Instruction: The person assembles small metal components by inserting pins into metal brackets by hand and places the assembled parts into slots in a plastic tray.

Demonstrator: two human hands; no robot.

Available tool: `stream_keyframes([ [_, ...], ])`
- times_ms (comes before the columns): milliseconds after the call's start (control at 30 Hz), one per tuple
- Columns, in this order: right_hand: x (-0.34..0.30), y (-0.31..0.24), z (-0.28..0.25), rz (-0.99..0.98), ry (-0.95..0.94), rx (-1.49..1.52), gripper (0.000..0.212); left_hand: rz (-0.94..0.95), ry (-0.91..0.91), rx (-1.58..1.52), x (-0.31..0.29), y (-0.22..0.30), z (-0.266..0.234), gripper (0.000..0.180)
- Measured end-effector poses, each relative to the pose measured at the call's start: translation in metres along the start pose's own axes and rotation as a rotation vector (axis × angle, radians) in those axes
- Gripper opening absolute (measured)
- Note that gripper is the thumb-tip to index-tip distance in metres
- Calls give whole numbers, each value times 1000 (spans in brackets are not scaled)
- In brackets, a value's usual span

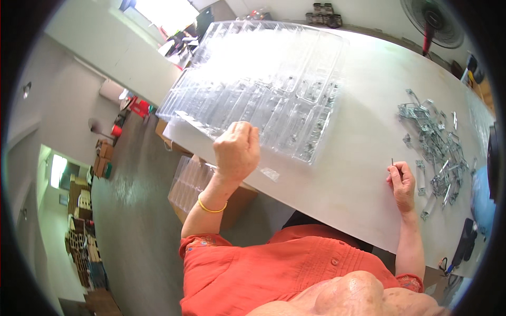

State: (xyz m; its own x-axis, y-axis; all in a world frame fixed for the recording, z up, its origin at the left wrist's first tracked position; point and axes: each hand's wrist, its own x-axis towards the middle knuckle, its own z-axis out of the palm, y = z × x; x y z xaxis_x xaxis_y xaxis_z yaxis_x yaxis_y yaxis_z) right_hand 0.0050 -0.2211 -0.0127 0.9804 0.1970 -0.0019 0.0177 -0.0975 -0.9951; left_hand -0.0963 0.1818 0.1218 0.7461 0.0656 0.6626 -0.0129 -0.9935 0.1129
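Note:
My left hand (238, 150) is closed, knuckles up, over the near edge of a clear plastic tray (303, 118) with long, narrow compartments. Anything inside its fingers is hidden. At the right, my right hand (402, 188) pinches a thin, dark metal piece (392, 162) that points upward; its kind is too small to tell. Just beyond that hand lies a loose pile of small silvery metal parts (435, 134), some of them long and narrow. Small dark parts show in several compartments along the tray's right side; glare washes out its far part.
The white table (342, 181) carries the tray and the pile. Beneath its left edge stands a cardboard box (240, 203) with clear trays. A black object (465, 239) and a blue bag (482, 197) are at the right, a fan (433, 23) at the far right.

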Motion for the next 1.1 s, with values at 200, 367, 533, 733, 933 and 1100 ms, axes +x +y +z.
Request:
stream_keyframes([
  [200,-1,-1,-3,5,-25,45,10,-64,-201,-18,19,32,49,18],
  [367,2,-1,-4,8,-66,-15,10,-148,-294,15,17,26,70,21],
  [533,0,3,-3,-7,-56,-12,9,-183,-285,53,15,20,81,22],
  [733,1,7,-6,-43,-84,-23,10,-188,-375,30,20,12,79,20],
  [933,2,3,-6,3,-93,-5,10,-246,-360,42,22,15,80,23],
  [1100,2,0,-4,-43,-79,-61,9,-253,-421,61,27,22,72,25],
])
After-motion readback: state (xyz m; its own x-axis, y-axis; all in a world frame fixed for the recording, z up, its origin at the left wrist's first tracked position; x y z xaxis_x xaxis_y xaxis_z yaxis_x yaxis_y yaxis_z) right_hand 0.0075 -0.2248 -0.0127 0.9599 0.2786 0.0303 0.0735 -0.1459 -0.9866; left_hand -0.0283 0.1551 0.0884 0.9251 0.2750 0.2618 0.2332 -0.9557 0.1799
